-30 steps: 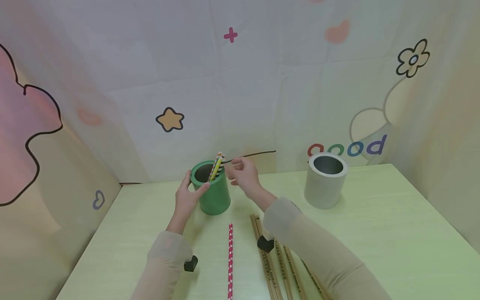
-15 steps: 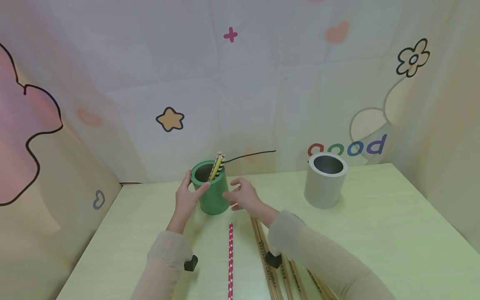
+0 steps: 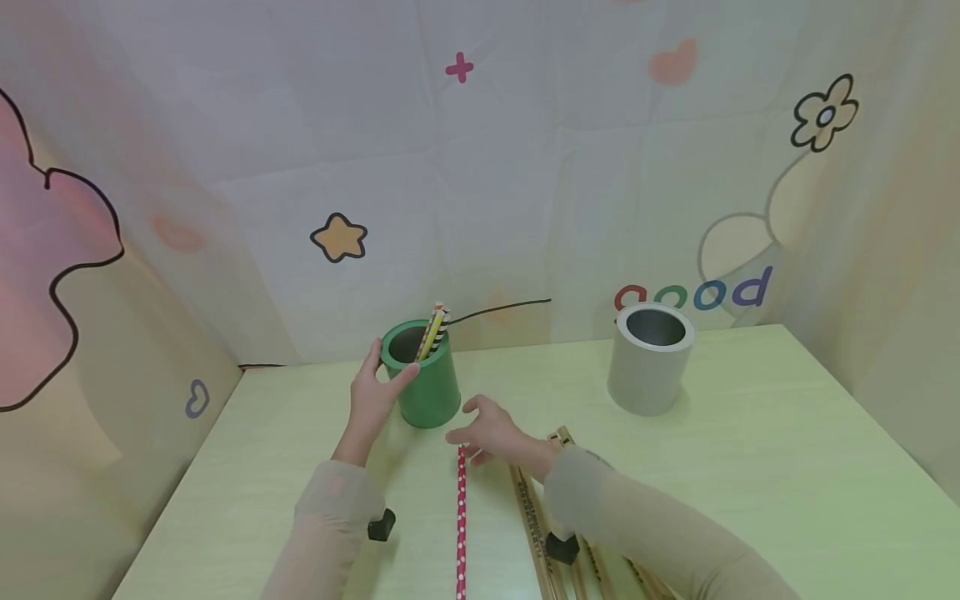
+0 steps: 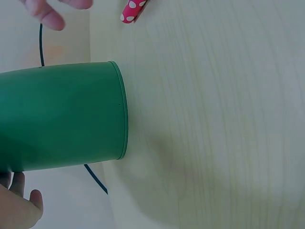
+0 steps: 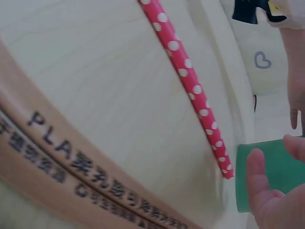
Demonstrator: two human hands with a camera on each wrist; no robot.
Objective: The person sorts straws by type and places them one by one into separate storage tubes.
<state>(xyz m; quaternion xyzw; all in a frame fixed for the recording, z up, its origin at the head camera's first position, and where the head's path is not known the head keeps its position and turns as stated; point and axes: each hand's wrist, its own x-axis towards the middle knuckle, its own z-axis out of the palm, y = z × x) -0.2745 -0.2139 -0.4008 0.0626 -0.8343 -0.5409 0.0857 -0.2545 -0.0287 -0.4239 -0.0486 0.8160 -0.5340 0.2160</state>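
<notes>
My left hand [image 3: 371,404] holds the green cylindrical cup [image 3: 429,396] near its rim, thumb at the front and fingers along the left side. Several patterned paper straws [image 3: 433,333], yellow, black-striped and dotted, lean inside the cup. A pink paper straw [image 3: 461,525] with white dots lies lengthwise on the table in front of it. My right hand [image 3: 491,429] hovers over that straw's far end, fingers parted and nothing between them. In the right wrist view, the end of the pink straw [image 5: 228,169] shows just left of the fingers [image 5: 257,179].
Brown paper-sleeved sticks [image 3: 534,525] with printed lettering lie under the right forearm. A white cylindrical cup [image 3: 648,375] stands at the back right of the table [image 3: 780,467]. Behind the table hangs a printed cloth [image 3: 495,208].
My right hand has come down from beside the straws in the green cup to the pink straw's far end. The left hand keeps its place on the cup.
</notes>
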